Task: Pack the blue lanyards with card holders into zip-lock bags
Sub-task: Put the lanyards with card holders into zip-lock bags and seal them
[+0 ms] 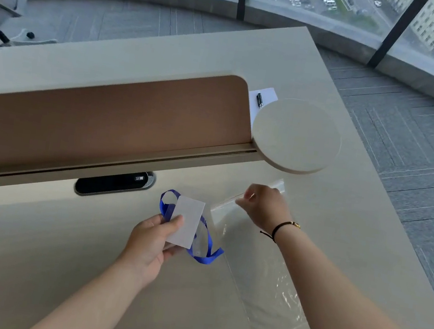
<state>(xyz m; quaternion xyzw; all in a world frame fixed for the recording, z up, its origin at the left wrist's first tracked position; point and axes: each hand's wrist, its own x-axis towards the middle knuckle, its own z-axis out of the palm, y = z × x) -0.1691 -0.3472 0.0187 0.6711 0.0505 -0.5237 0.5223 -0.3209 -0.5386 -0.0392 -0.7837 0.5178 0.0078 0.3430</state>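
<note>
My left hand (152, 242) grips a white card holder (186, 220) with its blue lanyard (208, 243) folded in loops behind it, held just above the desk. To the right a clear zip-lock bag (263, 278) lies on the beige desk (54, 266), its mouth at the far end. My right hand (265, 208) pinches the bag's zip edge at that mouth, lifting it a little. The card holder is a short way left of the bag's mouth, outside the bag.
A brown divider panel (104, 119) runs across the desk's back, with a round beige shelf (296, 136) at its right end. A black cable slot (114, 183) sits below it. A pen (260, 99) lies on white paper beyond. The desk edge drops off at right.
</note>
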